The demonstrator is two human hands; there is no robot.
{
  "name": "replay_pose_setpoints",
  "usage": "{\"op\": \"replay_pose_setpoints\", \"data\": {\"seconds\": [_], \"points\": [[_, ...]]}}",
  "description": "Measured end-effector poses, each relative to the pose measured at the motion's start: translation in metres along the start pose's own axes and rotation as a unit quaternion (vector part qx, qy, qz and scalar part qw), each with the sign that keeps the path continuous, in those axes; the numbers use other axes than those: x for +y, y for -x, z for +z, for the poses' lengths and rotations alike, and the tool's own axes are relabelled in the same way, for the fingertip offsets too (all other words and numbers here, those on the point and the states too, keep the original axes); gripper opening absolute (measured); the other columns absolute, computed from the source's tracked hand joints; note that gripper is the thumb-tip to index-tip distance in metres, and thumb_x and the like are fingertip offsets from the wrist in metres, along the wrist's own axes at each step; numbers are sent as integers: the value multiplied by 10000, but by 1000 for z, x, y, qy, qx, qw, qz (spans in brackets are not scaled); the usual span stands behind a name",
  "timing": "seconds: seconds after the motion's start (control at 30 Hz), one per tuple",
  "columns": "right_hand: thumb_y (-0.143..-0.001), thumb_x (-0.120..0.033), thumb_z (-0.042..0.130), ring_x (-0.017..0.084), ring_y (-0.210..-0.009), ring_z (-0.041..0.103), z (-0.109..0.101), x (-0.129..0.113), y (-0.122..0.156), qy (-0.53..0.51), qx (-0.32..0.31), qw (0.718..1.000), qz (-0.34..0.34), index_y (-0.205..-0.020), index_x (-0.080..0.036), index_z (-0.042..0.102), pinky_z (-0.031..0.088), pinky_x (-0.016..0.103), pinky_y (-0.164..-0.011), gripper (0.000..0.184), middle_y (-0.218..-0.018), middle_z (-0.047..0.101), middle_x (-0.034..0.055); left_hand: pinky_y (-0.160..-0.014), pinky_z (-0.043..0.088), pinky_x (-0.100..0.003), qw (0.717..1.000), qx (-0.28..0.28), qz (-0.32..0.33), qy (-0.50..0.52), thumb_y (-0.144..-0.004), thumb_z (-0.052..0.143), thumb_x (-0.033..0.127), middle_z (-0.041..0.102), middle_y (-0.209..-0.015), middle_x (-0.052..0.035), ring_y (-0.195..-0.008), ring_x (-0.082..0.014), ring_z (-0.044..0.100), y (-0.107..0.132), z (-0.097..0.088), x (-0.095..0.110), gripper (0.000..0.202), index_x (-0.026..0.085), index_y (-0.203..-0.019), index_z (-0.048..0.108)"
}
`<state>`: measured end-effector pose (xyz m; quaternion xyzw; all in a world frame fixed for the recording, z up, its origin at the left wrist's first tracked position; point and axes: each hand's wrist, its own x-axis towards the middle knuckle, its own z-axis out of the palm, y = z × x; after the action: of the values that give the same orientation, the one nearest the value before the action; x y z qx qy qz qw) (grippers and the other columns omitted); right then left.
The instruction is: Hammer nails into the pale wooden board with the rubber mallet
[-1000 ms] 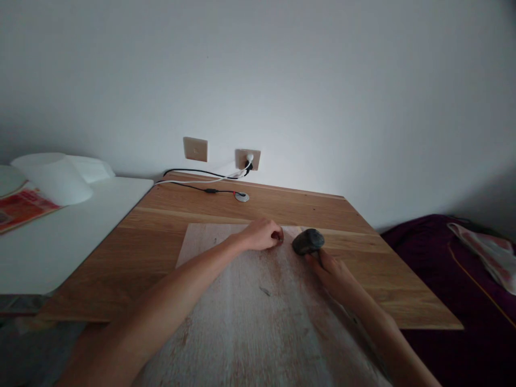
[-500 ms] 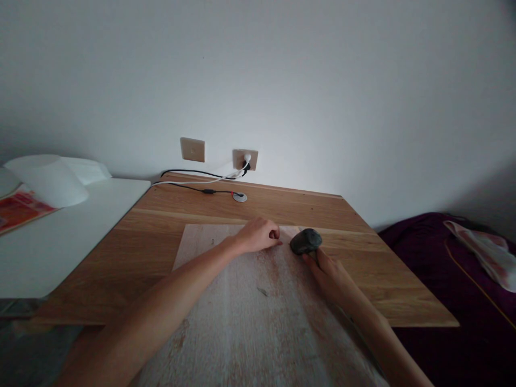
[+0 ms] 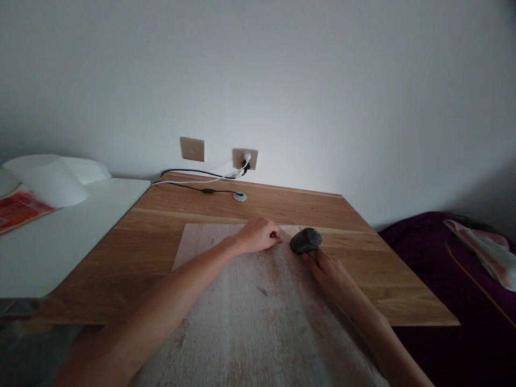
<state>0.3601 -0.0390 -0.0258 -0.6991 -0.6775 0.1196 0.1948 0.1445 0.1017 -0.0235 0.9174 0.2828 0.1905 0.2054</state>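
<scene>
A pale, worn wooden board [image 3: 226, 301] lies on a wooden desk [image 3: 153, 242] and runs toward me. My left hand [image 3: 260, 235] rests near the board's far end, fingers pinched together on something too small to make out. Just to its right sits a dark rounded object [image 3: 306, 240], like the head of a tool, a few centimetres from my left fingertips. My right hand [image 3: 328, 271] is closed right behind it and seems to grip it from below; a handle, if any, is hidden.
Black and white cables [image 3: 201, 185] run from a wall socket [image 3: 244, 158] across the desk's back edge to a round metal grommet [image 3: 239, 196]. A white table [image 3: 60, 231] with white containers stands left. A dark purple bed [image 3: 455, 279] lies right.
Both hands and the dark object stay almost where they were; the view has shifted slightly since a second ago.
</scene>
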Motion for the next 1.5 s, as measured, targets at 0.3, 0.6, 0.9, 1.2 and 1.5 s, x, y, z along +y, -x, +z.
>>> {"op": "replay_pose_setpoints", "data": {"seconds": [0.3, 0.6, 0.9, 1.2, 1.5], "points": [[-1007, -411, 384, 380, -981, 789, 0, -3, 0, -17, 0, 1000, 16, -990, -217, 633, 519, 373, -754, 316, -938, 809, 174, -718, 450, -273, 1000, -17, 17, 3, -907, 691, 160, 823, -925, -69, -855, -204, 743, 1, -4, -1, 137, 196, -886, 822], [-1012, -438, 436, 325, -955, 786, -15, -27, -15, -30, -8, 999, -9, -926, -247, 653, 511, 322, -728, 302, -912, 807, 120, -706, 461, -283, 999, -32, 2, 8, -843, 789, 278, 786, -1009, -82, -902, -235, 727, 1, 1, -6, 267, 169, -1085, 753], [-1008, -421, 471, 310, -943, 758, -20, -44, -31, -18, -41, 998, -52, -991, -241, 686, 484, 328, -761, 281, -963, 798, 110, -741, 467, -285, 1000, -20, -1, 24, -824, 809, 288, 746, -1057, -66, -944, -231, 695, 1, 1, -8, 333, 179, -1111, 680], [-952, -455, 420, 343, -915, 785, -9, -13, -13, -12, -30, 999, 8, -852, -260, 629, 548, 369, -733, 303, -889, 810, 143, -704, 469, -286, 999, -43, -5, 12, -915, 741, 255, 791, -955, -82, -885, -227, 735, 0, 0, -7, 120, 176, -990, 791], [-958, -474, 436, 339, -896, 779, -25, -37, -28, -13, -28, 1000, 1, -898, -251, 642, 521, 353, -727, 309, -833, 791, 125, -768, 499, -287, 998, -53, 6, 15, -869, 660, 130, 788, -1014, -68, -946, -234, 733, -2, 1, -5, 219, 200, -1041, 778]]}}
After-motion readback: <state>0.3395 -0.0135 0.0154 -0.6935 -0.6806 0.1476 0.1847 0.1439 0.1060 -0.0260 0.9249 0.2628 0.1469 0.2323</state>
